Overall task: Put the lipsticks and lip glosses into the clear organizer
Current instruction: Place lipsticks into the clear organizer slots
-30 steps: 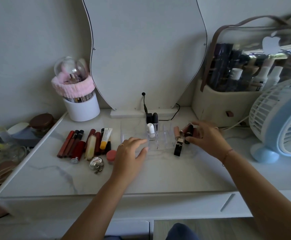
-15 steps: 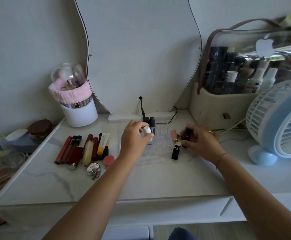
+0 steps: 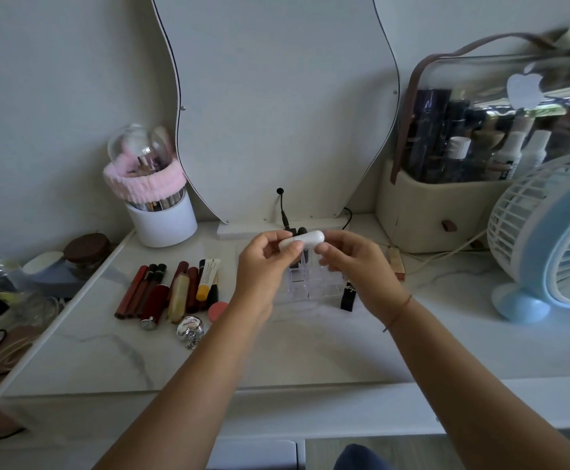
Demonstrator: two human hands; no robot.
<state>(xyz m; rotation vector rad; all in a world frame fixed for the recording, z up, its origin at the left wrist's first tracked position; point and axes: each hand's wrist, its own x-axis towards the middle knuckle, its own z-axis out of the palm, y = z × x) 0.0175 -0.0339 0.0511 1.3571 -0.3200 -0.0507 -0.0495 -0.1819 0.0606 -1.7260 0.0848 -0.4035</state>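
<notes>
Left hand (image 3: 266, 262) and right hand (image 3: 351, 262) half-hide the clear organizer (image 3: 314, 283).

White tube (image 3: 302, 240) — marbled (grey-veined) tabletop (image 3: 276, 351)

A white lip balm tube (image 3: 302, 239) lies level above the clear organizer (image 3: 310, 283); red lipsticks (image 3: 161, 290) lie left.

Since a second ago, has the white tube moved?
Yes. The white tube has left its slot in the organizer; both hands hold it above it.
</notes>
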